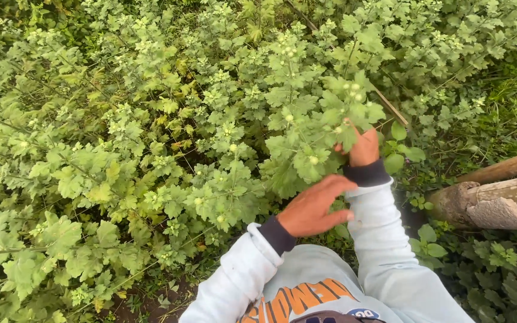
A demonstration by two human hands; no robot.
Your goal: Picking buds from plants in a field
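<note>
I look down on a dense bed of green plants with lobed leaves and small pale round buds (222, 131). My right hand (363, 148) reaches into one leafy stem with buds (330, 119) and its fingers are hidden among the leaves, seemingly closed on the stem. My left hand (315, 206) hovers just below it, fingers stretched out and apart, holding nothing, close to the lower leaves. Both arms wear pale grey sleeves with dark cuffs.
A cut wooden log (492, 206) and a thinner pole (504, 167) lie at the right edge. Low dark-leaved ground plants (498, 275) grow beneath them. A thin stick (390, 107) runs slantwise through the plants. Bare soil (151, 305) shows at the bottom.
</note>
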